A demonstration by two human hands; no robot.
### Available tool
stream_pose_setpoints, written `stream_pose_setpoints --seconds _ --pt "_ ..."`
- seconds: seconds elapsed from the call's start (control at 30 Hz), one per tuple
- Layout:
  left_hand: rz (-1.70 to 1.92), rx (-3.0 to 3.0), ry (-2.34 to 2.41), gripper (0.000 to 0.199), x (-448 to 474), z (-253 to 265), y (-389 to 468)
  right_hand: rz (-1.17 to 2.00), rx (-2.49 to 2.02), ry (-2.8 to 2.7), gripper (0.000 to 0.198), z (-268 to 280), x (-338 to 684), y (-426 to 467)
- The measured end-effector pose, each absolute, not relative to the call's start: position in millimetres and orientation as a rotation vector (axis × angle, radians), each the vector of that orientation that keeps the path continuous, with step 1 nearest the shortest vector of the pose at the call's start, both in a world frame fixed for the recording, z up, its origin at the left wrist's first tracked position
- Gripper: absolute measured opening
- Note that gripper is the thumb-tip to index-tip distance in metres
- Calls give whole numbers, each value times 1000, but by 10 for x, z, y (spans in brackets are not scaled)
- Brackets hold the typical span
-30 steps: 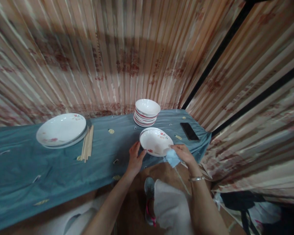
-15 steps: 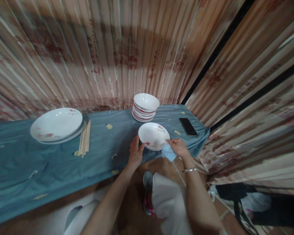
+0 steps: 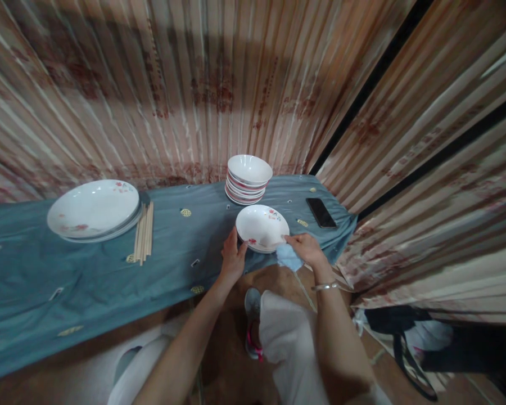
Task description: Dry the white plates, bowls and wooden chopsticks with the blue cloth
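Observation:
A small stack of white plates (image 3: 261, 226) with red flowers sits near the table's front edge, right of the middle. My left hand (image 3: 233, 256) grips its left rim, thumb on top and fingers at the side. At the right rim is my right hand (image 3: 306, 247), closed on a light blue cloth (image 3: 288, 257) that hangs below the fingers; its fingertips touch the plate's edge. Just behind stands a stack of white bowls (image 3: 249, 175) with red bands.
Large floral plates (image 3: 95, 209) are stacked at the left, with several wooden chopsticks (image 3: 144, 232) beside them. A black phone (image 3: 321, 212) lies at the right end of the blue-green tablecloth (image 3: 96, 287). Pleated curtains (image 3: 219, 84) hang behind; dark bags (image 3: 405, 320) rest on the floor at right.
The whole view has shifted slightly, so everything sits a little higher and further left. Both hands keep nearly the same hold on the plates and cloth.

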State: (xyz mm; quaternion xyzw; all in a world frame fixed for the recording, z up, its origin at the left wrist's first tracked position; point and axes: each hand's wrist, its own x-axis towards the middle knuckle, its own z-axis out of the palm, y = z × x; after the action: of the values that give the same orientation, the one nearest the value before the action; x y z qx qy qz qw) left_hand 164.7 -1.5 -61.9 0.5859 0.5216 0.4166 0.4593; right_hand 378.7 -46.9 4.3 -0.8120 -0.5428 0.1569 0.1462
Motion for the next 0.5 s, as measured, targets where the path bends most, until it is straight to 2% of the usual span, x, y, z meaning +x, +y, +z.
stream_pose_setpoints --seconds 0.13,0.27,0.5 --pt "1000 1392 1272 74 1638 -606 -20 737 -2151 -1524 52 152 3765 -534" --pt "1026 1378 1202 70 1608 -604 -52 1118 -1818 -1446 57 252 3521 -542" --pt "1199 1183 1077 67 1322 -613 -47 1442 -1431 -1612 50 360 2781 -431"
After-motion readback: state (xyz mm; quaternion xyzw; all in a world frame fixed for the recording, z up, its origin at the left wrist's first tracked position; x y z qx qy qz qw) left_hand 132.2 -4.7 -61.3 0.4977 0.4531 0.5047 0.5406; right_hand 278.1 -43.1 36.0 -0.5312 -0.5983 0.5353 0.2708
